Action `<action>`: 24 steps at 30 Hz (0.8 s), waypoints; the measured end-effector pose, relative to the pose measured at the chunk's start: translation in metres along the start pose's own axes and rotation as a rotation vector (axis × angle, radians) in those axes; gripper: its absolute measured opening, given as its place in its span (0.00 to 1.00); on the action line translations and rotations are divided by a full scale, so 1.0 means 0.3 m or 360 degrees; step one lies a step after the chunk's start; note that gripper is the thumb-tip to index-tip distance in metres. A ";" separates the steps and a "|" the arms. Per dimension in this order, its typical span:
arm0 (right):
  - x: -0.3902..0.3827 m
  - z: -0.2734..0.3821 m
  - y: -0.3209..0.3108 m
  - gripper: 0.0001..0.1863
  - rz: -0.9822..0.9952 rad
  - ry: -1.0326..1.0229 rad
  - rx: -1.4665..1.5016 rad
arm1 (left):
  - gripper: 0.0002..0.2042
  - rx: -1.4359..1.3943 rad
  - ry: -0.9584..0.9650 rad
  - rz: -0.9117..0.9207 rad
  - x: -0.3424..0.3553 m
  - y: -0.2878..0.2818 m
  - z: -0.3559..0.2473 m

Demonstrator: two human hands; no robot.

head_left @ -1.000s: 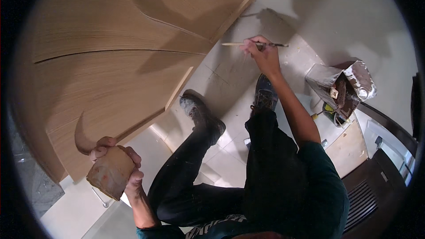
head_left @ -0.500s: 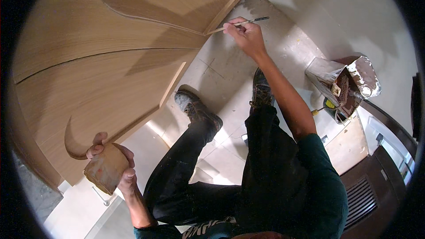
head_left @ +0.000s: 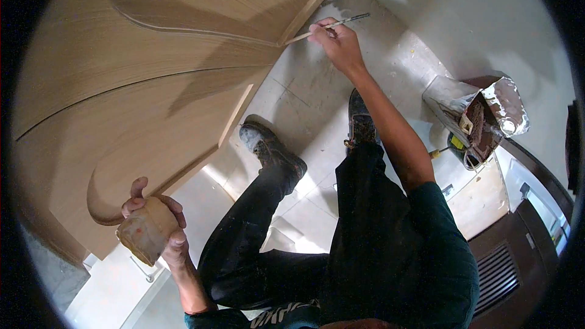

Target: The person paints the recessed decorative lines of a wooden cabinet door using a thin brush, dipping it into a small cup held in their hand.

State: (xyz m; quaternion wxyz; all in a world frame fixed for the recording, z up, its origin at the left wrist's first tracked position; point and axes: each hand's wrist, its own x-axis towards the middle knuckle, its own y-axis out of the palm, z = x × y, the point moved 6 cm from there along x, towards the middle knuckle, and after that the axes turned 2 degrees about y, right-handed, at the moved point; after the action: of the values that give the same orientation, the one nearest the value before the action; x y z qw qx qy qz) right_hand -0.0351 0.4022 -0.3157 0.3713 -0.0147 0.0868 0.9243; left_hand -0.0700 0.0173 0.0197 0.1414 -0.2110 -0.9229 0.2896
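My right hand is closed in a pinch on a slim paintbrush. The brush's pale end meets, or nearly meets, the front edge of a wood-grain panel; its dark end points away to the upper right. At the lower left, my left hand wraps round a tan, cup-like container with a pale, smeared face and a small reddish spot. What is inside the container cannot be made out. Beside that hand, a curved groove runs in the panel.
On the right, an open, paint-spattered container holds rags and tools. A yellow-handled tool pokes out next to it. My shoes rest on pale floor tiles. A dark brown louvred panel lies at the lower right.
The brush's dark end has tilted upward, and its pale end stays at the panel edge. My left hand and the container have barely shifted. The view has moved slightly.
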 end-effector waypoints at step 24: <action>-0.787 0.468 -0.099 0.27 0.0850 0.0312 0.0122 | 0.58 -0.0161 0.0507 0.0453 -0.074 0.339 -0.425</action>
State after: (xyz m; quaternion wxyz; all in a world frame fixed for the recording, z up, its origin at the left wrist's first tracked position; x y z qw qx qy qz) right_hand 0.1616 0.2859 -0.1601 0.1049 -0.0666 0.1580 0.9796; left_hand 0.0294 0.1431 0.0572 0.2324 -0.3890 -0.8631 0.2228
